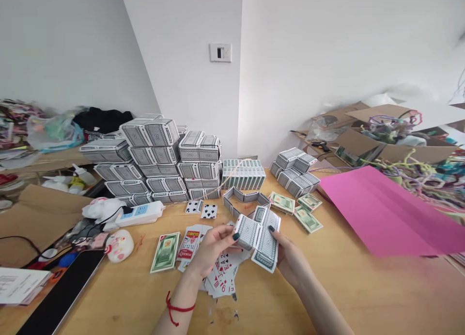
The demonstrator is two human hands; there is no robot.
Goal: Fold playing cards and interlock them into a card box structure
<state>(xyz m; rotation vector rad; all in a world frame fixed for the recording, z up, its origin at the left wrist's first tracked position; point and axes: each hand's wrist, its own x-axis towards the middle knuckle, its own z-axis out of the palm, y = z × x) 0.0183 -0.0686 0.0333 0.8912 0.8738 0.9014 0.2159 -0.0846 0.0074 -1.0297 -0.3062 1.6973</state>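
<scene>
Both my hands hold playing cards low over the wooden table [337, 281]. My left hand [212, 250], with a red string round its wrist, pinches a folded block of grey-backed cards [248, 232]. My right hand [288, 260] grips a larger folded piece of the same cards [268, 240], and the two pieces touch. Loose face-up cards [221, 277] lie spread beneath my hands. A green card box [165, 251] and a red and white poker box [189, 245] lie just to the left.
Stacked blocks of folded grey cards [156, 160] rise at the back left, more [296, 173] at the back right, with a row of green boxes [242, 174] between. A pink sheet [388, 214] covers the right. A white power strip [140, 214] and black keyboard [61, 294] lie left.
</scene>
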